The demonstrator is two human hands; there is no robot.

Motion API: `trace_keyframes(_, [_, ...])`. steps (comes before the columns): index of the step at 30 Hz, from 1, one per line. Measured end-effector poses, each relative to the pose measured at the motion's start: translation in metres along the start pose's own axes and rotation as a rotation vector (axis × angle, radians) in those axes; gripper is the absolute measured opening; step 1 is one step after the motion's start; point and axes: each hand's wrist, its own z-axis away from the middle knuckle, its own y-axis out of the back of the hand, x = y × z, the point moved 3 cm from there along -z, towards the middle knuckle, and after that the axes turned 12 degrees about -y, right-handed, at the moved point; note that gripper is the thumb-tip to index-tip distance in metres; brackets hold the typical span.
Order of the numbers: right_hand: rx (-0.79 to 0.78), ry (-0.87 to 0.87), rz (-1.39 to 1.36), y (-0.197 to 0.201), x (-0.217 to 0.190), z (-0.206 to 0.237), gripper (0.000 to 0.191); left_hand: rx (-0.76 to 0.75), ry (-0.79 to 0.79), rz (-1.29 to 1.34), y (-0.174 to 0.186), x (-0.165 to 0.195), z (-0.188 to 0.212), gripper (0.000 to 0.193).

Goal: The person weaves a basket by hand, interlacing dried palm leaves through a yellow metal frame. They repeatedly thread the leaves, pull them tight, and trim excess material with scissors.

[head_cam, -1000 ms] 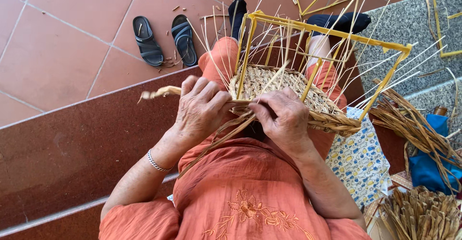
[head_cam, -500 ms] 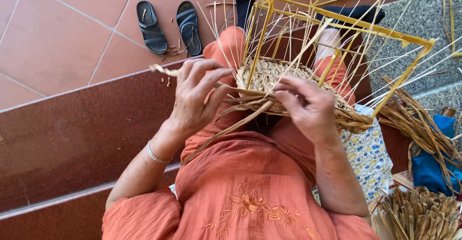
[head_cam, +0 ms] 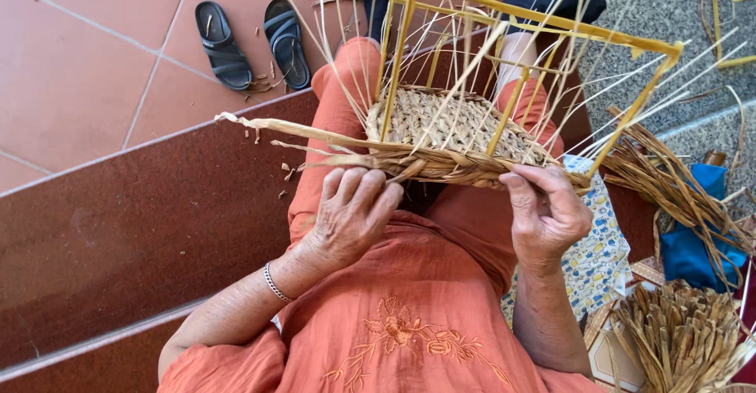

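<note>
The half-woven basket (head_cam: 457,133) rests on the person's lap, inside a yellow frame (head_cam: 543,27); the left hand (head_cam: 350,212) has its grip curled on the straw strands (head_cam: 315,137) at the near rim. The right hand (head_cam: 547,212) has its grip clamped on the basket's near right edge; two black sandals (head_cam: 252,42) lie far left on the floor.

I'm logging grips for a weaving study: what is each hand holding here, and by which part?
The left hand grips the loose straw strands at the near rim of the half-woven basket. The right hand pinches that rim's right end.
</note>
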Motion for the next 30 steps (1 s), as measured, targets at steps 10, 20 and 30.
trace_keyframes(10, [0.044, -0.078, -0.072, 0.032, 0.036, 0.021, 0.013, 0.032, -0.225, -0.127, -0.005, 0.007, -0.032, 0.028])
trace_keyframes(20, [-0.005, -0.169, -0.220, 0.040, 0.045, 0.023, 0.011, -0.058, 0.016, 0.215, 0.029, 0.019, -0.042, 0.008])
trace_keyframes(30, [-0.164, 0.214, 0.055, 0.006, -0.015, 0.000, 0.015, -0.033, 0.036, -0.131, 0.101, 0.003, -0.052, 0.015])
